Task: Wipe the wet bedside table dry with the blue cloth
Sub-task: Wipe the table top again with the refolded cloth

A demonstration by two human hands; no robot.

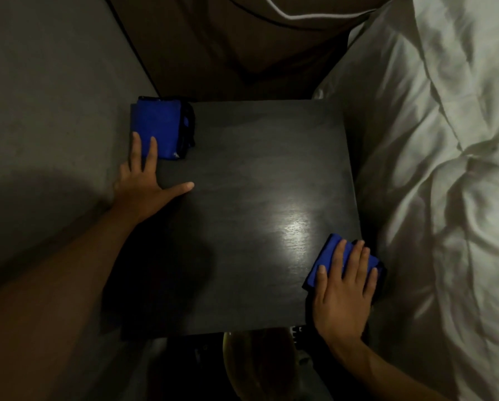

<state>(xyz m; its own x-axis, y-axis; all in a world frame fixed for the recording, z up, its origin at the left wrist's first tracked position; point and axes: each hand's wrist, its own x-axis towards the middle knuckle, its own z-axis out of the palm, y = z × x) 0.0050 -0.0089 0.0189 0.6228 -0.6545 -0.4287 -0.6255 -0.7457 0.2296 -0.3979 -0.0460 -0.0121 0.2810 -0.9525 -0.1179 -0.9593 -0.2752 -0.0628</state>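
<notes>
Fingers (355, 264) of my right hand (340, 296) lie flat and slightly spread on top of the blue cloth (333, 256), pressing it down rather than gripping it, because a wide flat palm keeps the whole folded pad against the wood as I wipe. That cloth sits at the near right corner of the bedside table (242, 169), partly overhanging the edge beside the white bedding (444, 169). I judge I am working the margin, where water would collect. A bright sheen (294, 227) just left of the cloth could be leftover wetness or only reflected light; I cannot tell which.

My left hand (144, 180) rests open at the far left edge, thumb splayed onto the tabletop, probably steadying me and the table. Two of its fingertips touch a second folded blue cloth (158, 125) in the far left corner; nothing is clasped there.
</notes>
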